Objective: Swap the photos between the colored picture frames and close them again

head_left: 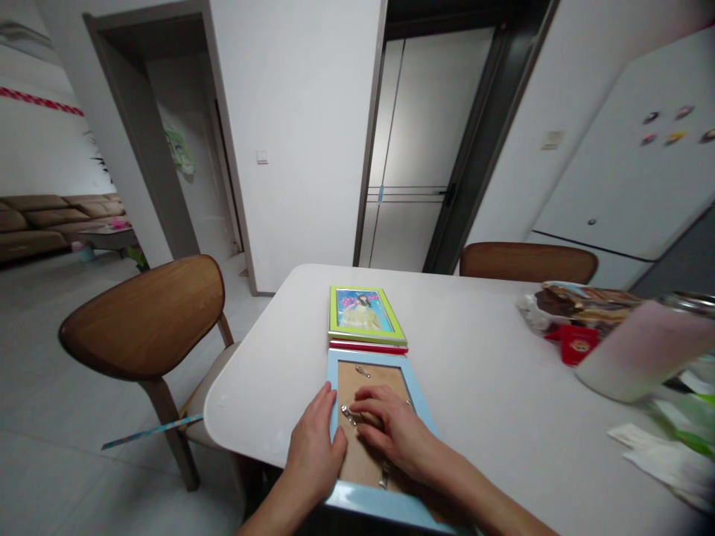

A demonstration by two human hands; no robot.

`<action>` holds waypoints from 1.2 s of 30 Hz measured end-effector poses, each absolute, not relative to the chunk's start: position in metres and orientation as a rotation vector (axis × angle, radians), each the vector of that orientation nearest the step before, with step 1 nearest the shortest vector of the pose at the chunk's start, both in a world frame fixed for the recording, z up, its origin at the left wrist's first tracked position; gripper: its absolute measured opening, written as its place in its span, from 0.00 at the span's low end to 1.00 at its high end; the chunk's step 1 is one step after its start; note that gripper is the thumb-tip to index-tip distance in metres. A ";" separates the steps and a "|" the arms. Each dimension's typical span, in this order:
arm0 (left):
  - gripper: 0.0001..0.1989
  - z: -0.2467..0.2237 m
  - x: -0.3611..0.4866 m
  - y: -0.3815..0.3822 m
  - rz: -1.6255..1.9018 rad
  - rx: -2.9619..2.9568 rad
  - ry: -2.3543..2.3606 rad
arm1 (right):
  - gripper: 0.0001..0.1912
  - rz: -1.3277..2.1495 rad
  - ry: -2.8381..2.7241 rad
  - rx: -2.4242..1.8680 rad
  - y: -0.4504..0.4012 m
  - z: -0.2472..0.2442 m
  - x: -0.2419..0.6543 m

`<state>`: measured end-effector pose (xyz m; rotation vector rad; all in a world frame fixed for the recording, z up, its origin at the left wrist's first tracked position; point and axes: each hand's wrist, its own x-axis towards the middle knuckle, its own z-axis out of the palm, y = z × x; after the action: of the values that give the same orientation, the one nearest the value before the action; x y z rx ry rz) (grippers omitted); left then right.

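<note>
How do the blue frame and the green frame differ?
The blue frame shows its brown backing; the green frame shows a colorful picture. The left hand and right hand touch the blue frame, while neither touches the green frame. The blue frame lies nearer; the green frame lies farther back. Both are rectangular.

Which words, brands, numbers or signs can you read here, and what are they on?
None can be read.
Red packet: its printed mark is too small and blurred.
Red strip on the far wall: too blurred to read.
Blue frame and green frame: no lettering I can make out.
</note>
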<state>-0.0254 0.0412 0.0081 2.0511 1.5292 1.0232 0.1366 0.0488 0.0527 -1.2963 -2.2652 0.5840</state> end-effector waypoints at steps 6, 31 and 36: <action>0.25 0.010 -0.025 0.040 1.001 2.064 1.542 | 0.11 0.687 -2.387 -1.222 0.022 0.053 0.162; 0.25 0.011 -0.027 0.042 0.959 2.041 1.553 | 0.20 0.494 -2.128 -1.625 0.027 0.049 0.158; 0.24 0.009 -0.029 0.042 1.020 1.984 1.516 | 0.23 0.513 -2.170 -1.609 0.027 0.048 0.156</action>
<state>-0.0290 0.0415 0.0088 1.9838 1.5158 1.0205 0.1558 0.0268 0.0484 -1.6087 -2.1700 0.5127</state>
